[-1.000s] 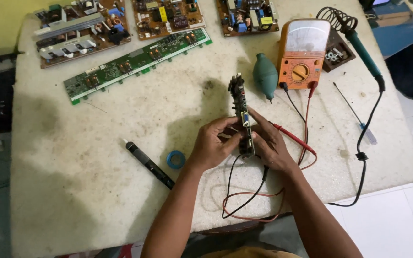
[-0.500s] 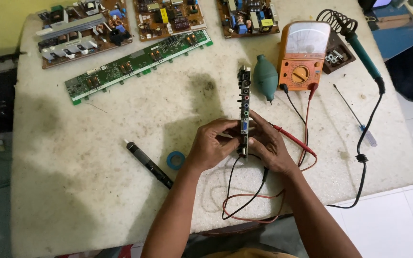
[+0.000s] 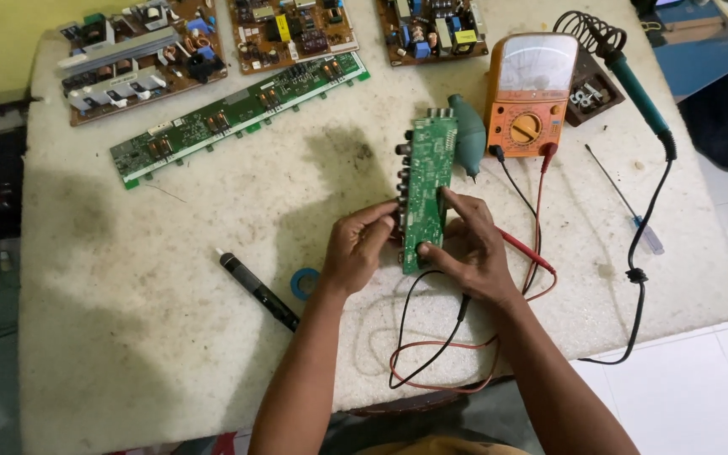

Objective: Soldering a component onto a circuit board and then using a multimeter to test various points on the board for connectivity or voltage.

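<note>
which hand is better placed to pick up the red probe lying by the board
Right, probably. The right hand rests beside the red probe, while the left hand grips the narrow green circuit board from its far side.

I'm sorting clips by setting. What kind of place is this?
Probably an electronics repair bench: circuit boards lie across the worn table, beside an orange analogue multimeter and a soldering iron. Both hands hold a green board.

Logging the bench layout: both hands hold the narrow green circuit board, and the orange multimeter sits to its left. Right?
Not quite. In the head view both hands, left hand and right hand, hold the green circuit board, but the orange multimeter sits to its right.
</note>
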